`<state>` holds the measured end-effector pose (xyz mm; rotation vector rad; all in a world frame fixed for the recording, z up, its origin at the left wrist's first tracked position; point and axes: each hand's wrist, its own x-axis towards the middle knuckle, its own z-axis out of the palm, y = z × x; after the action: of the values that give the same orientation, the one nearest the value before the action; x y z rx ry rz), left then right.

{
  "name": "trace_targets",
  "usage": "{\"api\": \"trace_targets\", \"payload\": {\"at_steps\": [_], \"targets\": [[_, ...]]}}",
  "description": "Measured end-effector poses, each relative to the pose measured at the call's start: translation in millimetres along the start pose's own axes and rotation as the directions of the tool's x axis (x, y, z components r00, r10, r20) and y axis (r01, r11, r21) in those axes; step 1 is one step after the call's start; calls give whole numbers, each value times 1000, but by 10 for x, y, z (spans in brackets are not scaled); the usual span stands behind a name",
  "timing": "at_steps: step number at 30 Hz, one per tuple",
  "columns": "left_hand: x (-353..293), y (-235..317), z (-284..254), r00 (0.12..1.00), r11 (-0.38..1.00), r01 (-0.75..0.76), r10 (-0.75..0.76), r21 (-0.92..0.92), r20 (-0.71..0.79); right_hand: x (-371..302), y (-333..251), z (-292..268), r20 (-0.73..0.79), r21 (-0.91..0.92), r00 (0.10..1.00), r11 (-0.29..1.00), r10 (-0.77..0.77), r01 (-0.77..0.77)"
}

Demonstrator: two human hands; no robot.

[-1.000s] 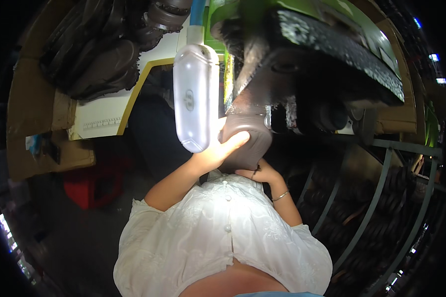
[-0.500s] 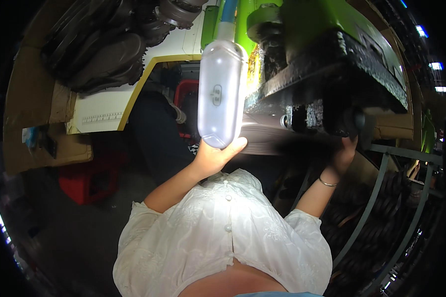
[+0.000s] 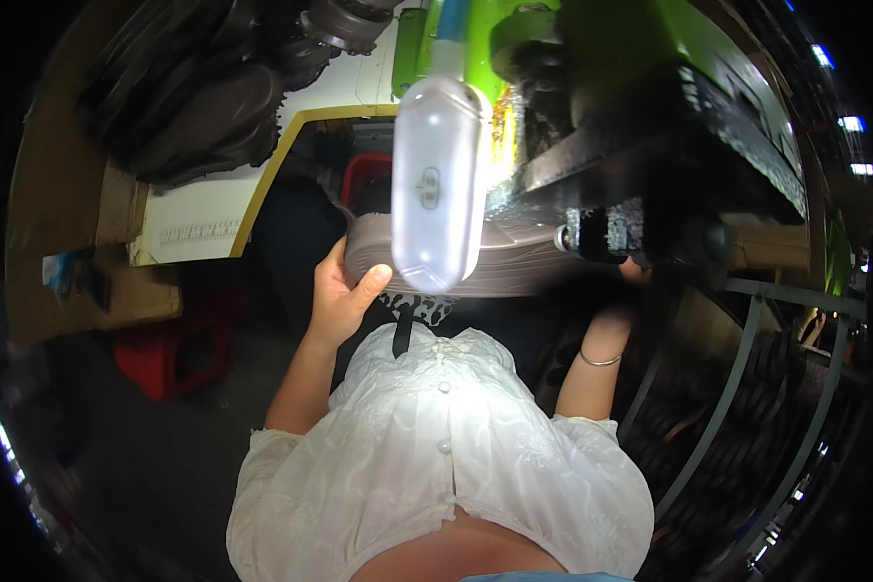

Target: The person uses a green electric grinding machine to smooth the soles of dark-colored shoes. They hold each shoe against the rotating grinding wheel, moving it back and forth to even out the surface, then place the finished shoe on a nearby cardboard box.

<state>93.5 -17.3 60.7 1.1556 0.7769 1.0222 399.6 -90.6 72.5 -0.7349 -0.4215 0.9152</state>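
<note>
While the left hand [image 3: 344, 291] grips one end of a flat grey piece [image 3: 514, 262], the piece lies partway under the green machine [image 3: 650, 87].

The left hand is closed on the near edge of the grey piece, with the thumb on top and the fingers below. The piece looks like a shoe sole, but it is blurry, so I am not sure. Its far end reaches in under the dark part of the machine. The right hand [image 3: 630, 276] is up by that end, mostly hidden behind the machine, so I cannot tell if it is open or closed. A white lamp [image 3: 436, 184] hangs in front. I think the piece is about halfway in place: it is held up to the machine but not let go. A pile of dark soles [image 3: 204, 107] sits at the upper left, and more lie in the rack [image 3: 747, 388] on the right, so much looks left to do.
</note>
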Motion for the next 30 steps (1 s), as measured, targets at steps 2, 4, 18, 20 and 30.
{"api": "trace_targets", "payload": {"at_steps": [2, 4, 18, 20, 30], "targets": [[-18, -22, -79, 1000, 1000, 8, -8, 5, -25, 3, 148, -213, 160, -171, 985, 980, -70, 98], [-60, -61, -230, 998, 1000, 4, -2, 24, -59, -43, 259, -89, 202, 176, 979, 982, 28, -64], [-553, -129, -1070, 990, 1000, 23, -25, -18, -141, -306, 838, 620, 165, 32, 946, 957, 280, -289], [-541, -149, -1064, 985, 996, 79, -85, -43, -152, -320, 824, 693, 223, -51, 943, 969, 248, -243], [-239, -786, -248, 906, 702, 4, -305, 712, 295, 112, 414, 920, 456, -705, 762, 709, 460, -6]]}}
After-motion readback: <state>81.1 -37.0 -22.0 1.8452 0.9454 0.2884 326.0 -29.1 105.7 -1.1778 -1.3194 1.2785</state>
